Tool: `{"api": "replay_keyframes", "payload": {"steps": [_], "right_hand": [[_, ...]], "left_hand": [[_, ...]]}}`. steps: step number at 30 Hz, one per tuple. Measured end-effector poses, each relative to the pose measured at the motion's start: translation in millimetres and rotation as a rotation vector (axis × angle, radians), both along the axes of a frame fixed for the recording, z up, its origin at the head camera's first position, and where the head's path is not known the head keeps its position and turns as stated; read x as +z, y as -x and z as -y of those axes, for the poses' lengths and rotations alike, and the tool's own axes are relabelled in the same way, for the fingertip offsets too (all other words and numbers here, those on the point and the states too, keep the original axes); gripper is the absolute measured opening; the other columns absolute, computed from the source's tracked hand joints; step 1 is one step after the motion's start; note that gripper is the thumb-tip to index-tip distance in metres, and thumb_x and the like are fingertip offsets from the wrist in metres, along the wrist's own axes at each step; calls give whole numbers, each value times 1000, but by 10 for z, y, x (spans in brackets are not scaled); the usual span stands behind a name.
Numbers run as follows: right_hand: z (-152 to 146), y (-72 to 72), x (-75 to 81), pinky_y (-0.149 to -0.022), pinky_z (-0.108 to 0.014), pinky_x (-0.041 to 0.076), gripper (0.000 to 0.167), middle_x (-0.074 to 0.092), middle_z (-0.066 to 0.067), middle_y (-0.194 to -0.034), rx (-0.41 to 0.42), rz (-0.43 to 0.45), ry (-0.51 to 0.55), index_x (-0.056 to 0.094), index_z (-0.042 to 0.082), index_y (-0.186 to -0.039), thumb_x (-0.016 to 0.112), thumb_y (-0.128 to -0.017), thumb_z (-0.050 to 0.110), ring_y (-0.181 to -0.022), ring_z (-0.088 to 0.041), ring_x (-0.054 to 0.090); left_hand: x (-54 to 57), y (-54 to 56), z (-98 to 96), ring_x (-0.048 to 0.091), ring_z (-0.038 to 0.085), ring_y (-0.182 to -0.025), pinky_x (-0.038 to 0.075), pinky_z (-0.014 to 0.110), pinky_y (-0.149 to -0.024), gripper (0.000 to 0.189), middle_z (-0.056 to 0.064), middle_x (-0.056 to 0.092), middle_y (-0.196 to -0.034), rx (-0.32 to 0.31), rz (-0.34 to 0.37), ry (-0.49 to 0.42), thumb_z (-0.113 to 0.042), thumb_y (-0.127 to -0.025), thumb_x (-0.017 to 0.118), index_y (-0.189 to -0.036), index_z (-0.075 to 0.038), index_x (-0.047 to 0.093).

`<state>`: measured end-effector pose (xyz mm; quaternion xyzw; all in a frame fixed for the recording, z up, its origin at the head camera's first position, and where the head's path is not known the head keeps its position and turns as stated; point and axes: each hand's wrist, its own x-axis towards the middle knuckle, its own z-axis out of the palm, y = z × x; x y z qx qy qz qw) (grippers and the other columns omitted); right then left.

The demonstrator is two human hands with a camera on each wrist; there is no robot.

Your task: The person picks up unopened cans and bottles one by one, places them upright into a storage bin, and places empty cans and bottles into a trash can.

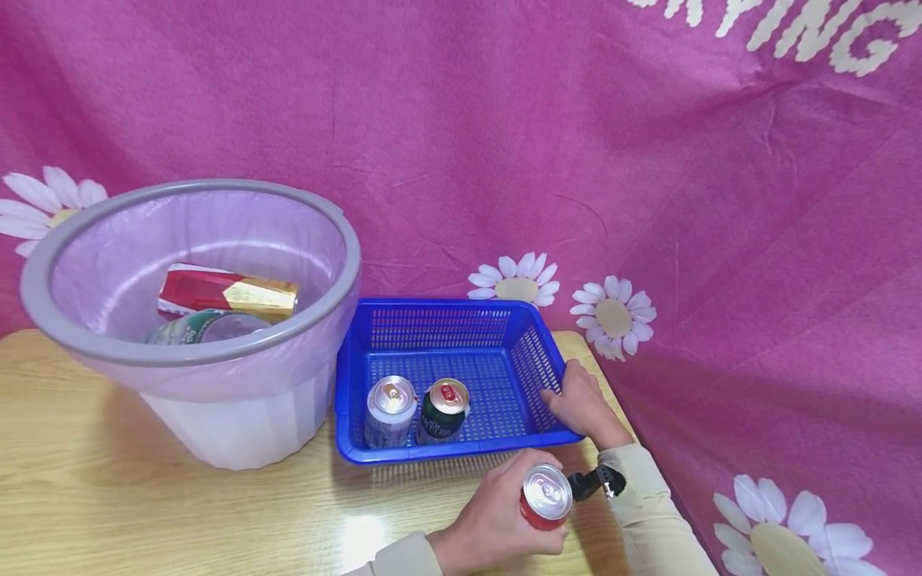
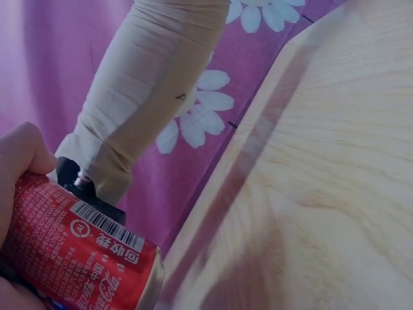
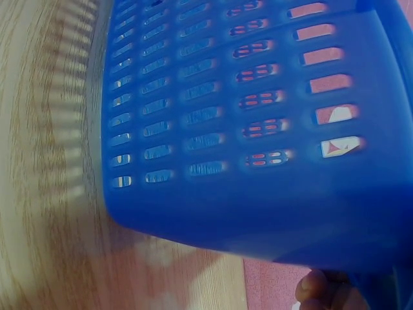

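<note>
My left hand (image 1: 497,512) grips a red Coca-Cola can (image 1: 545,500) upright, in front of the basket's near right corner. Close up in the left wrist view, the red can (image 2: 84,245) shows its barcode and white lettering. The right hand (image 1: 587,404) holds the right rim of a blue plastic basket (image 1: 461,460), thumb over the inner side and the other fingers mostly hidden behind the wall. Inside the basket, near its front left, a white-and-silver can (image 1: 391,416) and a dark green can (image 1: 442,414) stand side by side. Slotted basket wall (image 3: 213,213) fills most of the right wrist view.
Left of the basket stands a large white bin (image 1: 238,424) with a grey rim and a clear liner. It contains a red-and-gold can (image 1: 226,292) and a green container (image 1: 205,328). Behind the wooden table (image 1: 72,488) hangs a pink cloth (image 1: 446,144) with daisies.
</note>
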<state>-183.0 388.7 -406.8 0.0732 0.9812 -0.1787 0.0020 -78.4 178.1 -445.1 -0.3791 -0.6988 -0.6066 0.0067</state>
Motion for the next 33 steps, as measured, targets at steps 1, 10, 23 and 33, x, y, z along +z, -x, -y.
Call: {"api": "replay_keyframes", "payload": {"steps": [1, 10, 23, 33], "right_hand": [[-1, 0, -1, -92, -58, 56, 51, 61, -27, -111, -2, 3, 1, 44, -11, -128, 65, -95, 22, -100, -40, 63], [-5, 12, -6, -94, -59, 56, 52, 61, -28, -113, -3, 12, 9, 43, -10, -130, 64, -95, 23, -103, -41, 63], [-4, 5, -4, -87, -56, 55, 47, 62, -25, -103, 3, -15, -6, 47, -10, -120, 67, -92, 21, -94, -39, 63], [4, 5, 2, -88, -56, 54, 48, 61, -24, -103, 6, -16, -13, 47, -10, -120, 67, -92, 23, -95, -40, 62]], "left_hand": [[17, 0, 5, 62, 0, -105, 54, 15, -95, 63, -3, 69, -113, 0, 2, 1, -12, -69, 86, -125, -16, 58], [178, 15, 40, 64, 3, -109, 53, 17, -99, 63, -3, 69, -118, 25, -21, 23, -15, -70, 86, -127, -15, 59], [326, 100, 77, 64, 4, -104, 54, 15, -96, 61, -2, 68, -114, 22, -73, -20, -16, -72, 86, -126, -14, 58], [405, 121, 103, 64, 5, -107, 54, 15, -98, 63, 0, 68, -117, 13, -104, -18, -16, -72, 87, -128, -14, 57]]}}
